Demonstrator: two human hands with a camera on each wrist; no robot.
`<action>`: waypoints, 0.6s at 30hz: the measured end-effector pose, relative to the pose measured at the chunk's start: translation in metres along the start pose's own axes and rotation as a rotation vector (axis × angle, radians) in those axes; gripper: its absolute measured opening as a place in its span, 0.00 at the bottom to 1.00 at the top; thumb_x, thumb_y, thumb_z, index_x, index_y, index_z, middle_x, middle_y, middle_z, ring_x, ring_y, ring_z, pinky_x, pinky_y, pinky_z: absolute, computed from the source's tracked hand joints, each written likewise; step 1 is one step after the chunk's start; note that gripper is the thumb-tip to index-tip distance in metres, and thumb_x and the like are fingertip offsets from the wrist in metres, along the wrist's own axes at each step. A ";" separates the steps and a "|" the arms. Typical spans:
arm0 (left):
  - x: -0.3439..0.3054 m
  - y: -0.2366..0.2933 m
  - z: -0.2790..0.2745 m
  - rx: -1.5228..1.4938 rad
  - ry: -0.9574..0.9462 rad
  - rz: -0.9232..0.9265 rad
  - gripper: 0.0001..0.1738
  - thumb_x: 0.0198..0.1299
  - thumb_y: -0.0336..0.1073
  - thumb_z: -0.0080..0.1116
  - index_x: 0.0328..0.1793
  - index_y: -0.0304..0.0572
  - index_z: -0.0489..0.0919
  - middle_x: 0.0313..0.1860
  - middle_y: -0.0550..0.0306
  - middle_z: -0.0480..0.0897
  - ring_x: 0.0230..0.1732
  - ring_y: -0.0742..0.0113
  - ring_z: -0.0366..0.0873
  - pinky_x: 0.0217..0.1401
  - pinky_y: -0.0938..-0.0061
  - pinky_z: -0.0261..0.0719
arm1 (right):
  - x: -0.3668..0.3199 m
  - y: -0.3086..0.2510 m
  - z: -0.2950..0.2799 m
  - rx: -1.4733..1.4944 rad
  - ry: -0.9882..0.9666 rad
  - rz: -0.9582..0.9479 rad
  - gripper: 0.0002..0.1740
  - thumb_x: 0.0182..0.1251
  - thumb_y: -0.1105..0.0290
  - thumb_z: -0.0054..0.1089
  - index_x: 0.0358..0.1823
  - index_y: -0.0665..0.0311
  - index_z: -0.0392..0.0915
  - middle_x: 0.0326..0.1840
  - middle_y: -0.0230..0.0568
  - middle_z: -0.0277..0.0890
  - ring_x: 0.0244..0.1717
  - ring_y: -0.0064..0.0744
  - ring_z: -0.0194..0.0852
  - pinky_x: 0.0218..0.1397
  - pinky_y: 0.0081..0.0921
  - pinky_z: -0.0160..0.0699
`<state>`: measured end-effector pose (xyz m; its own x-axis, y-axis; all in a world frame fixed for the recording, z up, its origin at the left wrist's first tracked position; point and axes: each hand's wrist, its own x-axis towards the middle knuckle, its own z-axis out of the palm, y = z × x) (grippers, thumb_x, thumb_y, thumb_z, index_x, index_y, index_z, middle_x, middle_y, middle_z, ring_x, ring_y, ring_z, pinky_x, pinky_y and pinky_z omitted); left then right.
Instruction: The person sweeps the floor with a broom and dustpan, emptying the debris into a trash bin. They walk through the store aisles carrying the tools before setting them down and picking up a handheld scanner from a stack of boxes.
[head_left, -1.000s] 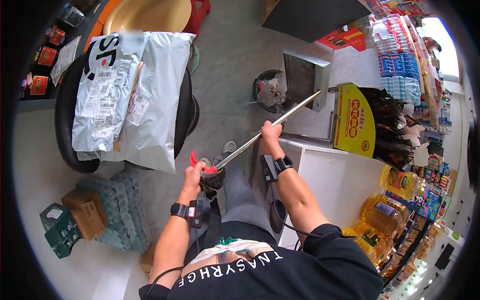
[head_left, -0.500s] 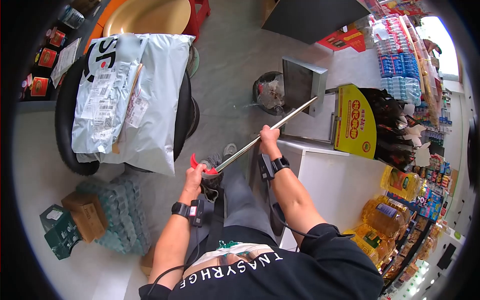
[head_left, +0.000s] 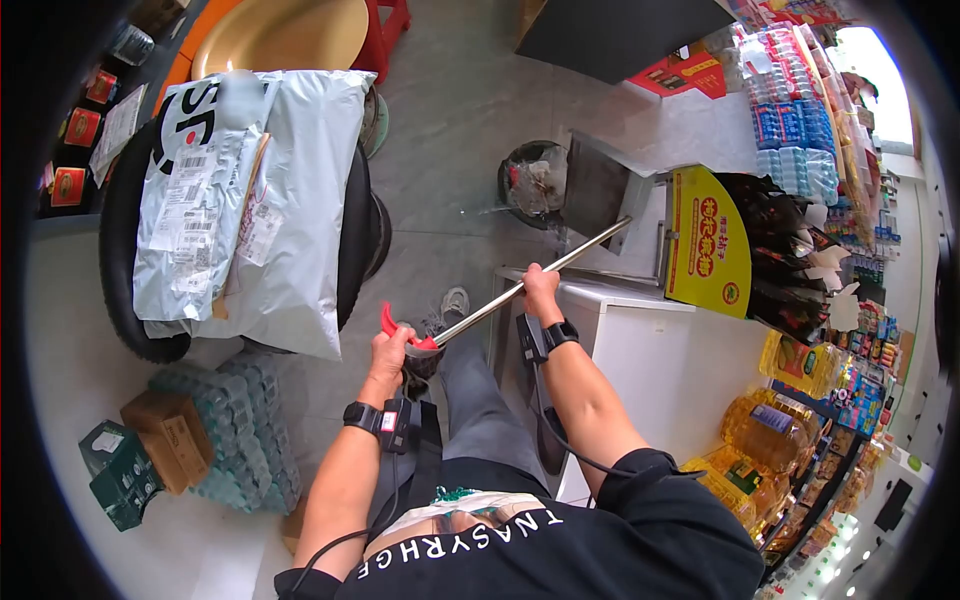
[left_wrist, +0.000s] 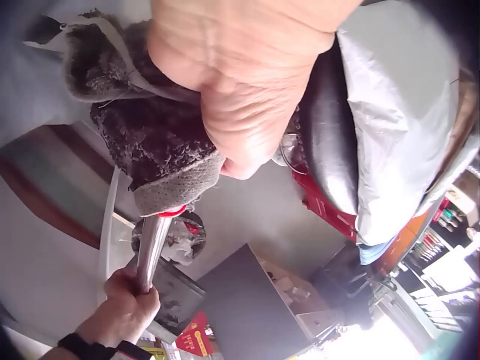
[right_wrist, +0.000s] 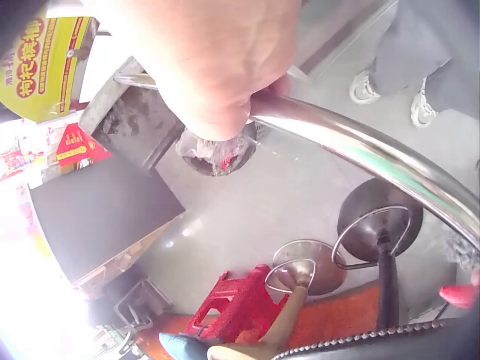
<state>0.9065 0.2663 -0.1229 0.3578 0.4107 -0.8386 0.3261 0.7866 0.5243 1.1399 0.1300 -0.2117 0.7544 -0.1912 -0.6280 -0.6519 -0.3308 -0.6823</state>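
I hold a long steel dustpan handle (head_left: 580,250) with both hands. My left hand (head_left: 390,348) grips its red end (head_left: 396,328) together with a dark fuzzy cloth (left_wrist: 157,142). Further up, my right hand (head_left: 541,283) wraps round the handle (right_wrist: 360,150). The metal dustpan (head_left: 596,186) hangs tilted beside a black bin (head_left: 530,180) lined with a bag of rubbish. In the left wrist view the handle (left_wrist: 152,251) runs down to my right hand (left_wrist: 124,311). The right wrist view shows the dustpan (right_wrist: 135,127) and the bin (right_wrist: 217,154) beyond my right hand (right_wrist: 202,60).
A black chair carries grey parcel bags (head_left: 250,190) on the left. A shrink-wrapped pack of bottles (head_left: 240,430) and a cardboard box (head_left: 165,435) lie on the floor. A white counter (head_left: 650,350), a yellow sign (head_left: 705,240) and oil bottles (head_left: 770,430) stand at right. A red stool (right_wrist: 240,304) stands further off.
The dustpan has swung down and left, closer to the bin. Both hands keep their grip and have shifted slightly.
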 end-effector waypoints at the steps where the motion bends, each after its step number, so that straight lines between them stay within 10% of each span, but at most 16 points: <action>1: -0.001 0.006 0.005 -0.013 -0.001 0.003 0.05 0.46 0.31 0.52 0.26 0.36 0.73 0.21 0.56 0.75 0.23 0.70 0.72 0.28 0.77 0.70 | 0.005 0.000 0.000 0.011 0.008 -0.009 0.08 0.49 0.75 0.46 0.22 0.76 0.64 0.16 0.39 0.64 0.16 0.24 0.62 0.18 0.25 0.60; 18: -0.002 0.042 0.008 -0.014 -0.090 0.112 0.05 0.48 0.30 0.51 0.30 0.37 0.71 0.22 0.56 0.75 0.23 0.70 0.73 0.30 0.78 0.71 | -0.013 -0.024 -0.006 0.107 -0.093 0.035 0.06 0.51 0.72 0.47 0.23 0.69 0.69 0.18 0.38 0.68 0.17 0.29 0.67 0.16 0.27 0.66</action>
<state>0.9262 0.2954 -0.0981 0.4688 0.4534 -0.7581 0.2679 0.7448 0.6111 1.1463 0.1348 -0.1855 0.7240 -0.1124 -0.6805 -0.6857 -0.2246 -0.6924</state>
